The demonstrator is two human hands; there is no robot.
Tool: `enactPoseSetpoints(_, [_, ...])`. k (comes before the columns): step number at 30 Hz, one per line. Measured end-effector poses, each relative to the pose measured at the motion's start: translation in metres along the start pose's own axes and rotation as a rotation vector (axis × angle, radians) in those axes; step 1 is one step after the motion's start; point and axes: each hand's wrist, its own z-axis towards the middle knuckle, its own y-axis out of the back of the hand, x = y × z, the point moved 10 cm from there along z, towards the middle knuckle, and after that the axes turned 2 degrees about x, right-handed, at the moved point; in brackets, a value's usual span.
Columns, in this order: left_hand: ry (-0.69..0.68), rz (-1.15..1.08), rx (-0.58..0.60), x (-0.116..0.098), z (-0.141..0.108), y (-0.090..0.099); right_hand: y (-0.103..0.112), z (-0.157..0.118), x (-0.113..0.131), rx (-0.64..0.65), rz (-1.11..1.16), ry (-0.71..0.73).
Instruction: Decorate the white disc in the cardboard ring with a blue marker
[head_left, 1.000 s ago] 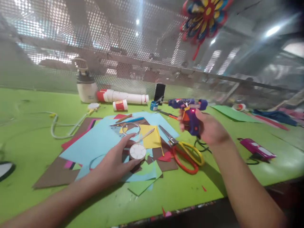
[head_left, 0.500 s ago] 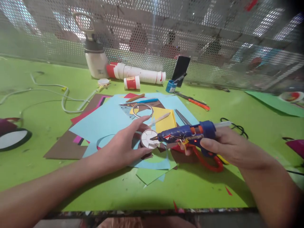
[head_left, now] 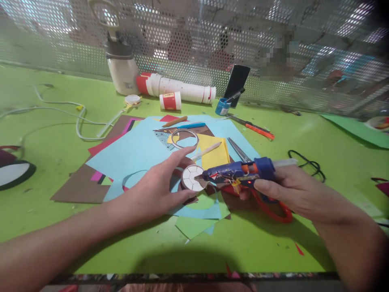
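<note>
Green desk (head_left: 121,247), nearer front edge: left hand (head_left: 161,182) grasps white-topped disc (head_left: 190,180) by its sides, presumably keeping the top clear and steady; right hand (head_left: 294,186) grips glue gun (head_left: 225,172), nozzle (head_left: 199,177) over that top.

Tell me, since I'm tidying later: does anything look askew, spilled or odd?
The single paper cup lies on its side rather than upright, though no spill shows. Something ragged and yellow clings to the glue gun, perhaps a makeshift repair.
</note>
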Motion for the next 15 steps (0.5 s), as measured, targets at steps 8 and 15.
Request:
enactPoseSetpoints(8, [0.035, 0.008, 0.017, -0.0055, 0.0016, 0.0005, -0.0001, 0.0005, -0.0032, -0.018, 0.068, -0.03])
enactPoseSetpoints(15, [0.026, 0.03, 0.008, -0.0043, 0.0013, 0.0021, -0.0039, 0.0001, -0.006, -0.015, 0.159, -0.07])
